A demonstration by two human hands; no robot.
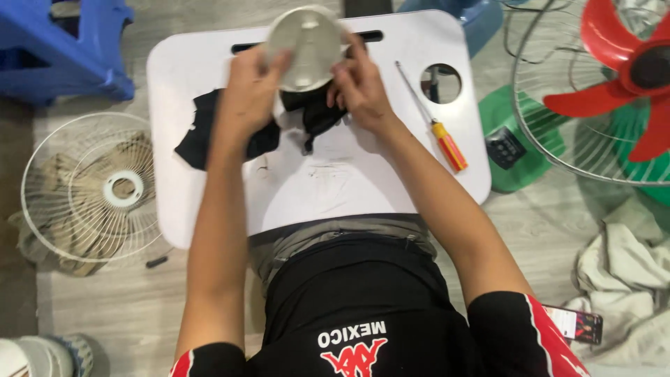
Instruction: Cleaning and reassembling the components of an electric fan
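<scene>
My left hand [250,94] and my right hand [361,87] both grip a round grey-white fan part [305,45], shaped like a shallow cap, held up over a small white lap table [321,181]. A black cloth [202,132] lies on the table under my hands, and part of it is bunched between my hands just below the round part. A screwdriver [433,126] with an orange and yellow handle lies on the table to the right of my right hand.
A white wire fan guard [91,188] lies on the floor at left on a rag. A fan with red blades [628,77] in a wire cage and a green base [513,150] stands at right. Blue stool [70,49] at top left, crumpled cloths [621,279] and a phone [576,322] at lower right.
</scene>
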